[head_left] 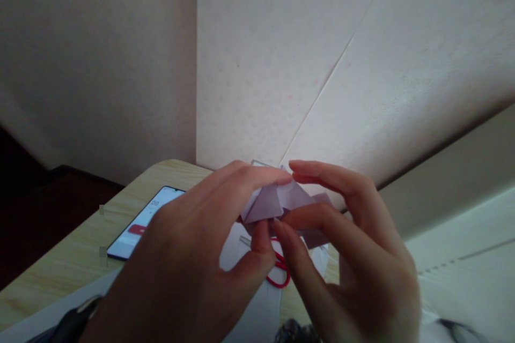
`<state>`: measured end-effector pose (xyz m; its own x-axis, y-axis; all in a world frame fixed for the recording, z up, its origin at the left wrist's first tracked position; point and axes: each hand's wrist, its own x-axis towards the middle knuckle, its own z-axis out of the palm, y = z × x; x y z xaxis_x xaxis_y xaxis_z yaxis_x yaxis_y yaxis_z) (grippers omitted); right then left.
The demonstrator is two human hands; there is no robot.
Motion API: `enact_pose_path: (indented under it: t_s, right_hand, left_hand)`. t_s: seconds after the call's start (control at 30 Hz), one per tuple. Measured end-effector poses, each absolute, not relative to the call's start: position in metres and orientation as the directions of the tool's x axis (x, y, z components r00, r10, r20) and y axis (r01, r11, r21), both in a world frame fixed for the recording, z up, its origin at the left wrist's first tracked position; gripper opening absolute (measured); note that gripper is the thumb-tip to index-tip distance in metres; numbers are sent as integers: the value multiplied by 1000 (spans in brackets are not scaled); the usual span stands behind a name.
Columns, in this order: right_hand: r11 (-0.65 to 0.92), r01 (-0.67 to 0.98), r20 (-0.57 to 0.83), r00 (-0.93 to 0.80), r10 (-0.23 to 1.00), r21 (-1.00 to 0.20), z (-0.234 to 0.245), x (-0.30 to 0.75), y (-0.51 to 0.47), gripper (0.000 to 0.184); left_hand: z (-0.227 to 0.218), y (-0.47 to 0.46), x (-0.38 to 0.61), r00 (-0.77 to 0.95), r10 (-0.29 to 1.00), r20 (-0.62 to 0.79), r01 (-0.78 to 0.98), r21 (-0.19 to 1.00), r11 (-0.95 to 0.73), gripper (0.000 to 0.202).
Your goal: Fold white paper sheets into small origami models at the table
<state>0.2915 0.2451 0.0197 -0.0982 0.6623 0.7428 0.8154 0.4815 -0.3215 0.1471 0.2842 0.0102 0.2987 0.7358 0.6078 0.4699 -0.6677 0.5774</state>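
Both hands fill the foreground: left hand (189, 262) and right hand (354, 252) meet fingertip to fingertip, each pinching the small folded pale lilac paper piece (277, 201) held up between them, clear of the wooden table (52, 268). Its long axis runs left to right, so neither hand is nearer. Below lie red-handled scissors (279, 273) on white paper (257, 316); a black smartphone (140, 225) sits left.

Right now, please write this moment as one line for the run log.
left hand: pinches folded paper | right hand: pinches same paper | under: red-handled scissors | left: phone on table
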Motion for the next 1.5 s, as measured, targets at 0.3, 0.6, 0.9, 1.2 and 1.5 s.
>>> enact_pose_path:
  t_s: [0.3, 0.6, 0.9, 1.2, 1.5]
  right_hand:
    - [467, 793, 738, -33, 674, -391, 19, 289, 244, 11]
    - [470, 735, 745, 71, 664, -489, 15, 287, 244, 14]
    - [472, 718, 799, 195, 568, -511, 12, 282, 244, 13]
    - [470, 759, 771, 65, 633, -450, 15, 292, 244, 13]
    - [441, 804, 788, 53, 614, -398, 17, 287, 243, 15]
  left_hand:
    - [7, 284, 143, 329, 691, 644, 445, 540, -714, 42]
    - [9, 281, 135, 346, 713, 610, 398, 592, -700, 41]
    - [15, 278, 132, 329, 818, 471, 383, 726, -572, 40]
    - [3, 288, 133, 271, 772, 574, 329, 699, -635, 30]
    - [13, 284, 135, 328, 805, 494, 281, 763, -582, 34]
